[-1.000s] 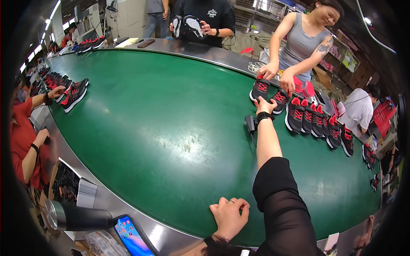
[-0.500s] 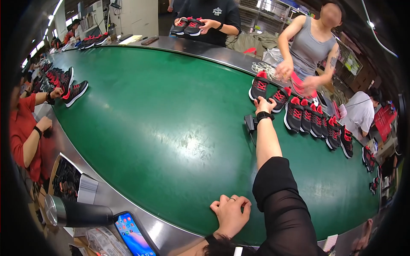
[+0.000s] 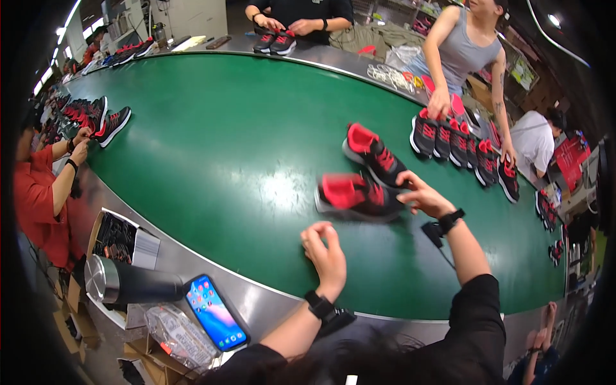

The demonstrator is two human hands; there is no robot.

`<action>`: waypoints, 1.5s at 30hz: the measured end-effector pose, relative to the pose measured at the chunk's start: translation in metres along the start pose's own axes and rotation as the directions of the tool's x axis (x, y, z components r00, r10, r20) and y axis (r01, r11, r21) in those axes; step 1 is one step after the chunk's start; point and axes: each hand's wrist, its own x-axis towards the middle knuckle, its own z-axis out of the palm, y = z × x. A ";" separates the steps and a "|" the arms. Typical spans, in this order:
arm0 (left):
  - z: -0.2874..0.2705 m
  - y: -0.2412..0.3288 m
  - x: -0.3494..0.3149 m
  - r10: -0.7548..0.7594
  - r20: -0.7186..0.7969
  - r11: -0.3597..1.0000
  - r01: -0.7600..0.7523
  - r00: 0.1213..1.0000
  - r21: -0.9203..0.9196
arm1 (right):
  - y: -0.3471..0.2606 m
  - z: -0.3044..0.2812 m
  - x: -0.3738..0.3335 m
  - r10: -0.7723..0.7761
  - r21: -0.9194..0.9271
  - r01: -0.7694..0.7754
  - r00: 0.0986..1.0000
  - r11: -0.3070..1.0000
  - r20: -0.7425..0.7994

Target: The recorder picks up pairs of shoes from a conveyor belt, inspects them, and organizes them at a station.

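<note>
Two black sneakers with red linings and pale soles lie heel-left on the green work surface (image 3: 218,141): the far sneaker (image 3: 375,157) tilts away, and the near sneaker (image 3: 359,197) is smeared by motion. At their toe ends is my right hand (image 3: 427,196), fingers hooked about the toes, a dark band on its wrist. My left hand (image 3: 326,255) hovers by the near sneaker's heel, its fingers loosely bent and apart, with nothing in them. A black band with a small box sits on my left wrist.
Across the surface, a person in grey (image 3: 465,48) touches a row of sneakers (image 3: 459,144). Another person handles a sneaker pair (image 3: 274,42) at the far edge; a red-sleeved person works at left. A phone (image 3: 217,313), black flask (image 3: 135,280) and open box (image 3: 146,249) stand near left.
My right hand has drawn two sneakers from the far edge toward me, and they have turned heel-left. My left hand has lifted and shifted slightly left. The person in grey now reaches onto the row.
</note>
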 end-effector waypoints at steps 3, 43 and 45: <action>0.007 0.007 -0.001 -0.028 -0.072 0.998 0.024 0.997 -0.065 | 0.025 -0.028 -0.092 0.028 -0.065 -0.038 0.989 0.997 -0.144; 0.009 0.016 -0.008 0.111 0.724 0.901 0.237 0.681 -0.362 | 0.078 0.092 -0.133 -0.280 0.329 0.582 0.718 0.744 -0.637; 0.008 0.015 -0.006 0.308 0.592 0.951 -0.236 0.745 -0.198 | 0.085 0.090 -0.131 -0.292 0.231 0.589 0.657 0.774 -0.695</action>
